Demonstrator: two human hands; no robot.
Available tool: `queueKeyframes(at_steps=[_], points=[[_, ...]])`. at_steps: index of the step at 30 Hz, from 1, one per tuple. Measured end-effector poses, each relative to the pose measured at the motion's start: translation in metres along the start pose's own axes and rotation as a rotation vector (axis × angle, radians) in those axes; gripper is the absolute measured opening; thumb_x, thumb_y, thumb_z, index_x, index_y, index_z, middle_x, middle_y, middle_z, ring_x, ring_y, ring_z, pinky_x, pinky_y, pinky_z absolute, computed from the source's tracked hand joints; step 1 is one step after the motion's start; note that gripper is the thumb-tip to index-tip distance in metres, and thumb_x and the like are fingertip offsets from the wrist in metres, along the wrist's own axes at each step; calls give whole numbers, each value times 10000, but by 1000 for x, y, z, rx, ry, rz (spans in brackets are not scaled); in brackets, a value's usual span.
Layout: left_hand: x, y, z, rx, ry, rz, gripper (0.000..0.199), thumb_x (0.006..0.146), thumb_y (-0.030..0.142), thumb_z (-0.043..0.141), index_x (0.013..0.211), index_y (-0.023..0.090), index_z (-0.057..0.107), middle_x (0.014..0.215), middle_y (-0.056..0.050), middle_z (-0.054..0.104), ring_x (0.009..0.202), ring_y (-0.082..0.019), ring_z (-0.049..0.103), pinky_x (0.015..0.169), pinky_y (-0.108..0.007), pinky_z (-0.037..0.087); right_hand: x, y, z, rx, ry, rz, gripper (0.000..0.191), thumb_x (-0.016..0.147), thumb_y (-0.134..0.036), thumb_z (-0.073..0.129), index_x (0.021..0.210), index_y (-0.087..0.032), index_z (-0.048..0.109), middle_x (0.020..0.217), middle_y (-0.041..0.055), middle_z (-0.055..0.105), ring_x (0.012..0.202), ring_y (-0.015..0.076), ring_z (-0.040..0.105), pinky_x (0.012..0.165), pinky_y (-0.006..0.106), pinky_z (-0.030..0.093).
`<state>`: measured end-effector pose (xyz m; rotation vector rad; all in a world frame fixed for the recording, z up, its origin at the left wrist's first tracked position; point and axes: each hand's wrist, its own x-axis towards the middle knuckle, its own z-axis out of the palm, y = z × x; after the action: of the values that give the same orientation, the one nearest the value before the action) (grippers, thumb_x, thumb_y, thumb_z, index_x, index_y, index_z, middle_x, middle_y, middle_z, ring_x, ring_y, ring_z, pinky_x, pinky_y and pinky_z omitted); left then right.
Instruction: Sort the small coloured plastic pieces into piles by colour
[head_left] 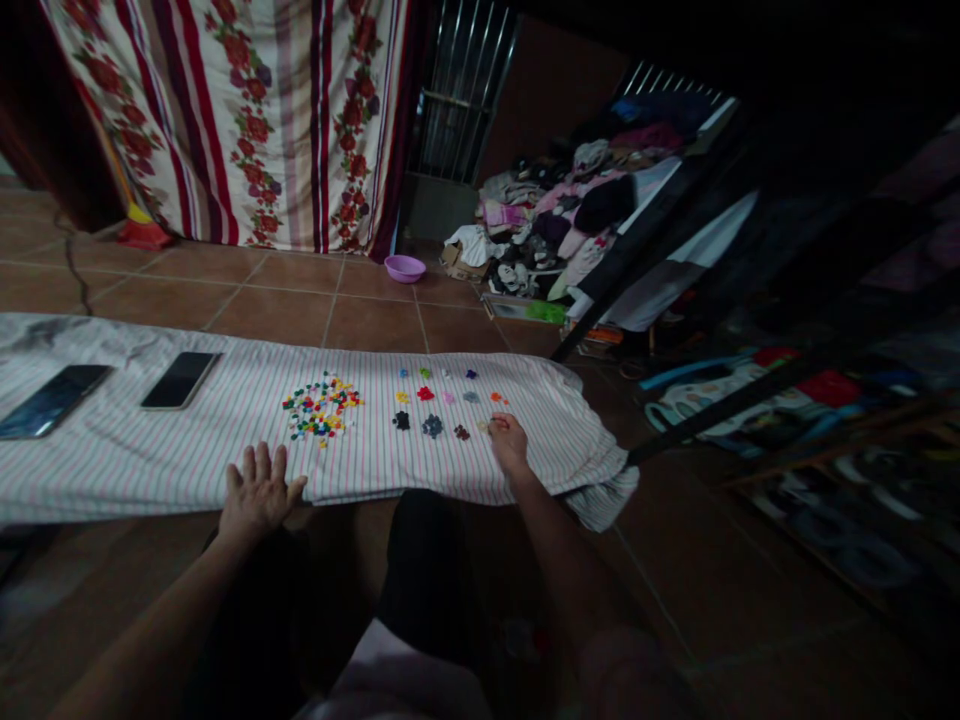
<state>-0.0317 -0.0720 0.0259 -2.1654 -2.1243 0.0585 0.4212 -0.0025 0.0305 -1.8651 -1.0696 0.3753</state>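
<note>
A striped cloth (225,440) covers the long low surface before me. My left hand (259,490) lies flat at its near edge, fingers spread and holding nothing. Just beyond it is a mixed heap of small coloured pieces (322,408), too small to name. Right of the heap, similar pieces sit in little single-colour piles, among them red (425,394), black (402,421), dark grey (432,427), brown (461,432) and orange (499,398). My right hand (508,440) has its fingers pinched together beside a small beige pile (484,426); what they hold, if anything, is hidden.
Two phone-like dark-screened devices, a smaller one (180,381) and a larger one (56,400), lie on the cloth's left. On the tiled floor beyond are a purple basin (405,268) and piled clothes (555,215). A dark slanted bar (600,320) stands beyond the cloth's right end.
</note>
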Motion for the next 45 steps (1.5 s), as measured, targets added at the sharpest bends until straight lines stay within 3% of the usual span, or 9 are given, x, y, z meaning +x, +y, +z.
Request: queueKeyframes(at_steps=[4, 8, 17, 23, 30, 38, 45], points=[[-2, 2, -5, -25, 30, 10, 753, 908, 526, 288, 1440, 9, 416, 1512, -318, 350, 1434, -457, 305, 1092, -631, 267, 0, 21, -24, -161, 48, -14, 248, 705, -278, 503, 849, -194, 687, 855, 71, 728, 834, 216, 664, 848, 327, 508], [-3, 3, -6, 23, -7, 10, 739, 914, 511, 319, 1458, 16, 395, 1524, -309, 337, 1445, -445, 289, 1101, -613, 267, -2, 29, -29, -277, 37, 15, 244, 720, -210, 470, 824, -216, 690, 871, 60, 735, 855, 209, 662, 849, 315, 493], [0, 0, 4, 58, -15, 25, 729, 930, 531, 290, 1457, 42, 412, 1523, -292, 352, 1437, -443, 307, 1089, -614, 293, 9, 36, -23, -331, 127, -10, 256, 710, -173, 466, 827, -179, 694, 848, 99, 717, 862, 235, 652, 831, 322, 478], [2, -1, 9, 90, 1, 22, 771, 909, 547, 307, 1460, 15, 397, 1528, -304, 336, 1442, -462, 282, 1101, -610, 277, 25, 43, -19, -322, 125, 5, 309, 720, -196, 439, 865, -175, 711, 873, 98, 724, 892, 234, 647, 854, 321, 477], [2, -4, 16, 104, 19, 38, 770, 910, 542, 294, 1460, 11, 391, 1525, -302, 343, 1443, -459, 281, 1095, -613, 274, 24, 61, -18, -255, 129, -68, 385, 741, -234, 386, 926, -160, 716, 939, 108, 726, 925, 232, 637, 884, 339, 477], [1, -2, 11, 110, -23, 30, 754, 922, 528, 287, 1473, 20, 373, 1536, -299, 326, 1452, -445, 272, 1100, -608, 266, 18, 74, -4, -277, 147, -229, 403, 748, -397, 532, 1012, -125, 670, 923, 138, 667, 874, 252, 590, 852, 388, 481], [0, 0, 3, 95, -39, 32, 735, 921, 517, 300, 1459, 27, 400, 1529, -291, 347, 1447, -450, 280, 1100, -612, 272, 18, 77, 1, -298, 188, -272, 292, 810, -335, 499, 992, -161, 647, 910, 112, 646, 868, 235, 565, 837, 366, 465]])
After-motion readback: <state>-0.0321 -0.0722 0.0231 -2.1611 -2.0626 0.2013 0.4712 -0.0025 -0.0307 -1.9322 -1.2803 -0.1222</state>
